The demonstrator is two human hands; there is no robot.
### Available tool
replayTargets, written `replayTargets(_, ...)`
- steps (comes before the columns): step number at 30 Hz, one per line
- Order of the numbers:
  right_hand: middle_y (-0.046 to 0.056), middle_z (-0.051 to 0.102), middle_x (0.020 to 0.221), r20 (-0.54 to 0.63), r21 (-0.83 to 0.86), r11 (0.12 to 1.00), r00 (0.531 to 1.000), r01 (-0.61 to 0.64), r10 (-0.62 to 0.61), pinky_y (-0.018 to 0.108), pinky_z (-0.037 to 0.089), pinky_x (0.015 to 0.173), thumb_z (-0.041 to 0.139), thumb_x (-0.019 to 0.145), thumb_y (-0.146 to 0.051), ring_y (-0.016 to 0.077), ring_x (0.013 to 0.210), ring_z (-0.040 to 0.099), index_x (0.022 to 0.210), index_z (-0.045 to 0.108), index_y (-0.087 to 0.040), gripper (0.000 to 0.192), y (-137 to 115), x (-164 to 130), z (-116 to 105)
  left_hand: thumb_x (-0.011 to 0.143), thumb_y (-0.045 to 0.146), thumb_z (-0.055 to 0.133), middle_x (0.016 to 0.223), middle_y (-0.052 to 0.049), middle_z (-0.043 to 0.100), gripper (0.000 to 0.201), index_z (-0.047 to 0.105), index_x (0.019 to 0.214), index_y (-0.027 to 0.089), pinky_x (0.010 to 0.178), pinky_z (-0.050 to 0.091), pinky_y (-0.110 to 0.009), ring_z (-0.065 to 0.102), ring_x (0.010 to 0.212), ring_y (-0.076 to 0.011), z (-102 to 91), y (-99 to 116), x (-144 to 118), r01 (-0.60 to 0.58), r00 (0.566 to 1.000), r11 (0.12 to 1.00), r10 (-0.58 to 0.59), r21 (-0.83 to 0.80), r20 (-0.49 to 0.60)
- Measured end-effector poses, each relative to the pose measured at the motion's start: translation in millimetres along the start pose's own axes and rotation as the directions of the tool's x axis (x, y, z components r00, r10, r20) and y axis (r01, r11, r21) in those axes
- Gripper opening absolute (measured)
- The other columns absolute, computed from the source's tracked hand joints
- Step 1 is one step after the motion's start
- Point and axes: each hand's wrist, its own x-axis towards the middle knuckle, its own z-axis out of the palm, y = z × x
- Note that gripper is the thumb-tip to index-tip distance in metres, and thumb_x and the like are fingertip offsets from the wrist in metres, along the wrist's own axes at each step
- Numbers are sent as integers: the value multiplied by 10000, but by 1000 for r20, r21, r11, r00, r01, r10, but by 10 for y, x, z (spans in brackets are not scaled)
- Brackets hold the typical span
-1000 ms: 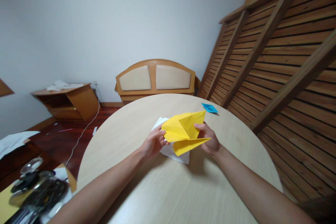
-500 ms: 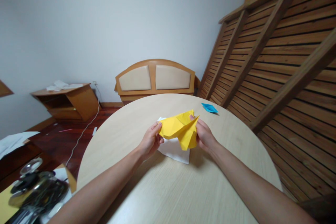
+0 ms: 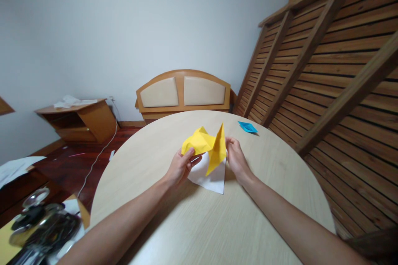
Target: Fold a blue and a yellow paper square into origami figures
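While pinched shut, both hands hold yellow paper | above table

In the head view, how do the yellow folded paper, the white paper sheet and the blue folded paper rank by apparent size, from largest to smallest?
1. yellow folded paper and white paper sheet: they look alike in size, and the yellow one partly hides the white, so I do not rank them.
2. blue folded paper: clearly smallest, though it lies farther from the camera.
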Motion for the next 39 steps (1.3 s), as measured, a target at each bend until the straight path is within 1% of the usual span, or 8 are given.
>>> replayTargets(2, 78, 663, 1096, -61, -112, 993, 998, 26, -33, 386, 489, 920, 495, 911, -608, 244, 1085, 597, 1000, 590, -233, 398, -70, -7, 10, 752, 398, 829, 1249, -89, 671, 457, 670, 1127, 191, 991, 476, -351, 642, 1118, -232, -8, 8, 17, -43, 999, 999, 43, -3, -28)
replayTargets(4, 89, 659, 1077, 4, -159, 984, 997, 78, -78, 436, 460, 968, 446, 948, -572, 246, 1068, 607, 1112, 547, -227, 396, -159, -47, 38, 758, 399, 823, 1284, -93, 654, 454, 670, 1132, 192, 1030, 455, -374, 614, 1176, -247, -14, 8, 29, -58, 998, 998, 58, -4, -35)
replayTargets(6, 99, 639, 1139, 84, -249, 952, 983, 180, -164, 478, 444, 991, 572, 902, -495, 256, 1084, 599, 1285, 424, -240, 484, -225, -114, 76, 770, 406, 812, 1300, -95, 645, 440, 671, 1129, 195, 1051, 443, -381, 589, 1218, -255, -13, -3, 33, -65, 997, 998, 65, 1, -31)
replayTargets(9, 139, 542, 1306, 163, -433, 841, 946, 325, -281, 499, 450, 1006, 726, 775, -394, 287, 1146, 565, 1335, 353, -244, 689, -238, -215, 134, 783, 421, 796, 1298, -85, 647, 426, 668, 1126, 204, 1062, 441, -378, 574, 1242, -252, 3, -35, 23, -83, 997, 996, 83, 16, -6)
replayTargets(15, 177, 509, 1303, 156, -597, 730, 940, 333, -302, 508, 510, 952, 711, 709, -277, 347, 1180, 557, 1292, 315, -205, 709, -121, -239, 153, 743, 396, 817, 1174, -81, 704, 439, 679, 1095, 175, 1013, 478, -363, 639, 1130, -247, 53, -102, -19, -46, 996, 998, 43, 39, 84)
replayTargets(25, 150, 580, 1232, 170, -612, 673, 899, 417, -402, 509, 501, 950, 616, 733, -191, 322, 1102, 599, 1177, 398, -227, 496, -212, -161, 63, 722, 265, 761, 1121, -69, 717, 286, 703, 990, 184, 922, 504, -326, 657, 1048, -227, 6, -50, 27, -30, 1000, 999, 30, 18, 5)
replayTargets(30, 166, 564, 1283, 234, -567, 703, 902, 429, -362, 521, 469, 987, 579, 767, -195, 322, 1169, 571, 1163, 376, -234, 447, -202, -177, 37, 699, 246, 769, 1073, -49, 730, 290, 706, 976, 190, 918, 501, -329, 663, 1018, -211, -3, -61, 29, -32, 1000, 999, 31, 8, 1)
replayTargets(39, 148, 450, 1470, 370, -362, 778, 846, 513, -385, 523, 382, 1093, 513, 868, -217, 270, 1354, 444, 1101, 343, -269, 293, -163, -165, -31, 682, 208, 725, 1030, -45, 732, 258, 713, 939, 184, 917, 497, -326, 663, 979, -208, -1, -67, 14, -29, 999, 999, 29, 30, -14)
